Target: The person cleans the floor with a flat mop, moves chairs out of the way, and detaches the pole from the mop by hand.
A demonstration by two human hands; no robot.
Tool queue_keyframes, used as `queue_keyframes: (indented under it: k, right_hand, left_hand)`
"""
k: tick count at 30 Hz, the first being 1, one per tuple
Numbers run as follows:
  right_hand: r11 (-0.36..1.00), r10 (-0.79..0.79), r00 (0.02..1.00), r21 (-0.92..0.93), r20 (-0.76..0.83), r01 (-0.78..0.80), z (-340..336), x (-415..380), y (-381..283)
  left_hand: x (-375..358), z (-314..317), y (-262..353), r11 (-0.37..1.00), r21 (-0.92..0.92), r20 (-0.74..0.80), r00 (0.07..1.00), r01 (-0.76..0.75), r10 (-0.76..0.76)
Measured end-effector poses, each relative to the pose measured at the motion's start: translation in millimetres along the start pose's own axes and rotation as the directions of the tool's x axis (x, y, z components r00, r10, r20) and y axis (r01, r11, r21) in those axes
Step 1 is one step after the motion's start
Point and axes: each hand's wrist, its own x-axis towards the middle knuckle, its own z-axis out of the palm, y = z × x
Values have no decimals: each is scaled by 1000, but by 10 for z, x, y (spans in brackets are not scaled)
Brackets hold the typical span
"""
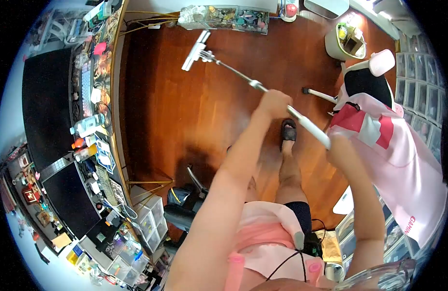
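Note:
A long pole with a white handle (308,127) and a metal shaft runs from the lower right up to the upper left. At its far end is a flat white and silver mop-like head (196,50), raised at a slant over the reddish wooden floor (185,106). My left hand (276,103) is wrapped round the middle of the pole. Lower down, my right hand (339,148) is closed round the end of the white handle. One foot in a dark sandal (288,131) shows below the pole.
A desk (115,97) with monitors and clutter lines the left. Clear boxes (224,18) stand at the top. On the right are a bin (333,46), a chair draped with pink cloth (398,155) and drawers (413,72). A black chair (178,213) is at lower left.

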Motion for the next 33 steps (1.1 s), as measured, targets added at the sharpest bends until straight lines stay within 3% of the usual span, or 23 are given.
queue_keyframes:
  k: [4, 5, 6, 8, 11, 13, 15, 16, 17, 18, 20, 21, 22, 23, 24, 27, 29, 32, 33]
  right_hand:
    - [983, -186, 978, 9, 94, 186, 190, 440, -661]
    - [984, -168, 986, 62, -6, 168, 307, 445, -809]
    - [987, -141, 983, 91, 119, 131, 302, 490, -941]
    - [981, -171, 973, 119, 155, 153, 609, 555, -950]
    - [985, -106, 990, 144, 90, 92, 1029, 403, -555]
    - [979, -55, 998, 199, 39, 47, 1345, 147, -15]
    - [938, 60, 989, 330, 137, -103, 1088, -559, 502]
    - [947, 132, 969, 263, 211, -186, 1140, -821, 799]
    - [959, 171, 968, 196, 184, -207, 1407, -1151, 1184]
    - [960, 181, 974, 190, 136, -205, 1405, -1607, 1340]
    - [934, 288, 937, 157, 196, -320, 1714, -2486, 1688]
    - [916, 343, 919, 145, 193, -373, 1812, -2942, 1737]
    - [872, 382, 905, 250, 187, -420, 1746, -3323, 1649]
    - [816, 421, 889, 353, 180, -458, 1681, -3703, 1561]
    - [744, 480, 811, 335, 334, -578, 1551, -3958, 1437]
    - [668, 509, 777, 400, 370, -628, 1654, -4325, 1245]
    - [637, 504, 770, 433, 392, -638, 1839, -4210, 1174]
    - [702, 479, 827, 438, 293, -561, 2035, -3999, 1146]
    - [664, 452, 799, 448, 397, -599, 2061, -3876, 1214]
  left_hand:
    - [-298, -127, -791, 988, 20, -64, 986, 155, -154]
    - [-389, -47, -970, 987, 53, -109, 983, 152, -145]
    - [-438, 57, -1159, 986, 87, -159, 979, 143, -128]
    - [-550, 197, -1304, 988, 89, -164, 980, 126, -110]
    - [-530, 383, -1015, 983, 144, -16, 994, 112, -111]
    - [-464, 423, -394, 995, 79, 209, 975, 66, -81]
    - [-401, 623, 312, 985, 68, 334, 934, -159, 128]
    - [-387, 716, 753, 963, 134, 441, 885, -234, 153]
    - [-384, 789, 1185, 924, 136, 563, 795, -357, 225]
    - [-470, 1248, 1417, 870, -5, 483, 760, -493, 434]
    - [-791, 1793, 2122, 774, -187, 383, 681, -604, 624]
    - [-933, 1451, 2542, 688, -231, 399, 578, -688, 712]
    - [-1125, 1511, 2872, 705, -341, 408, 578, -622, 707]
    - [-1277, 1548, 3126, 649, -384, 361, 541, -657, 760]
    - [-1414, 1556, 3320, 586, -424, 307, 499, -691, 810]
    - [-1667, 1663, 3522, 493, -470, 202, 455, -732, 867]
    - [-1580, 1645, 3332, 488, -446, 231, 430, -750, 873]
    - [-1291, 1453, 3092, 468, -371, 341, 351, -802, 872]
    - [-1176, 1473, 3035, 451, -349, 344, 335, -822, 877]
